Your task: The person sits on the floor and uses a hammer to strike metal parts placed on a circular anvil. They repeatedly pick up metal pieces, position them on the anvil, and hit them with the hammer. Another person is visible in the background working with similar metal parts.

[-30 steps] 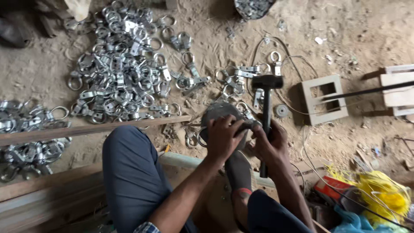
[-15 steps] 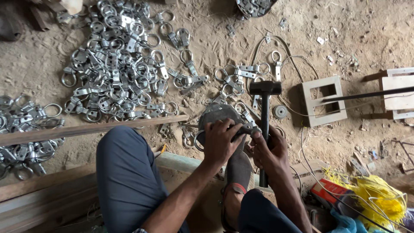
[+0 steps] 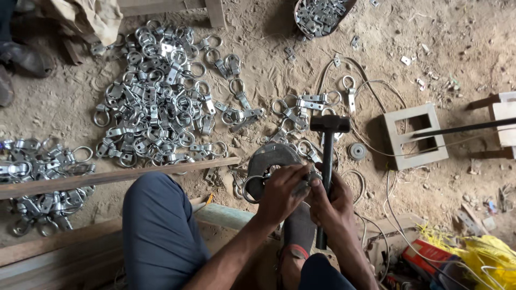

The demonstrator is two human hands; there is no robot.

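Note:
My left hand pinches a small metal clamp piece against a round steel anvil block on the sandy floor. A metal ring hangs off the block's near left side. My right hand is wrapped around the black handle of a hammer, also touching the clamp piece. The hammer's dark head lies flat just beyond the block. My knee in grey trousers is at the lower left.
A big heap of shiny ring clamps covers the floor ahead, with another pile at left. A long wooden slat crosses left. A bowl of metal plates, a rectangular frame, cables and yellow cloth lie around.
The camera has tilted slightly, shifting the scene. Both hands stay at the anvil block, fingers adjusting the small piece; the hammer stays resting.

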